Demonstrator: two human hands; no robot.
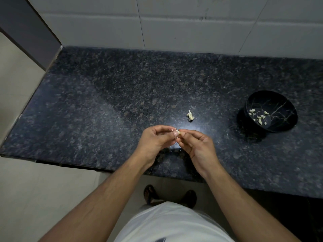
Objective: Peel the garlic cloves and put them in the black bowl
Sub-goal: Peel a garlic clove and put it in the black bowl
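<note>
Garlic, one small pale clove (176, 132), sits pinched between the fingertips of both hands above the near middle of the dark speckled granite surface (108, 105). The left hand (154, 141) curls its fingers and thumb closely round the clove's left side, with a thin scrap of pinkish skin sticking up at its fingertips. The right hand (197, 145) meets it from the other side, thumb and forefinger closed tight on the same clove, the remaining fingers folded loosely underneath. Neither grip shows any gap beyond the clove itself.

Just beyond the hands, a small pale heap of loose garlic skin (190, 116) lies on the surface. Well off to the right stands the round black bowl with thin gold veining (283, 102), tilted towards the camera, holding several peeled white cloves (259, 117) scattered across its bottom. White wall tiles (192, 23) run along the back of the surface. Two sandalled feet (152, 193) show on the pale floor below its front edge.
</note>
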